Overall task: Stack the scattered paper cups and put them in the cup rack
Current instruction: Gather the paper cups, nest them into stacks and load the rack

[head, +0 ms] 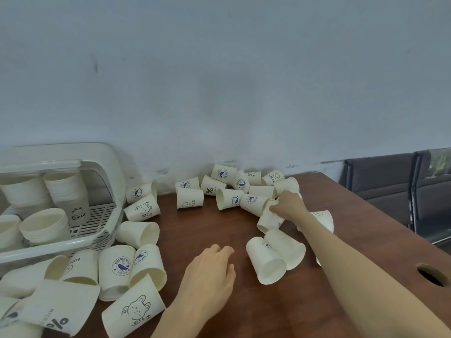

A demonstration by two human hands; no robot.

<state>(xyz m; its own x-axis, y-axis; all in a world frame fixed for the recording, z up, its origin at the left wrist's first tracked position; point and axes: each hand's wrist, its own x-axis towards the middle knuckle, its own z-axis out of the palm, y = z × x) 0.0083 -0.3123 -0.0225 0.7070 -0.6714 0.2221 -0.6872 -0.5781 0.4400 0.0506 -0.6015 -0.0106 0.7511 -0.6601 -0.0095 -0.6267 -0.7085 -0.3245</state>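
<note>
Paper cups lie scattered on their sides over the brown table (207,230), in three loose groups as I see it: a far cluster (234,189) against the wall, a near-left heap (102,274) just below the rack, and a pair (275,254) lying side by side near the middle right. The cup rack (102,215), white plastic with a slatted floor and a curved handle frame, sits at the left edge of the table. In it I count about four stacks of nested cups standing mouth up; the back right stack (70,193) shows a "Bear" print, the front stack (45,225) is plain. Near-left cups touch the rack's front rail. Grey chairs (390,181) stand beyond the table's right end, and a dark hole (430,274) is cut in the tabletop at right. My right hand (289,206) reaches far forward into the far cluster, fingers curled round a cup (269,217) that lies tilted, gripping it near its base; neighbouring cups press close on both sides. My left hand (210,272) hovers low above bare table in the middle, palm down, fingers relaxed and slightly bent, holding nothing; I cannot tell whether it touches the wood.
</note>
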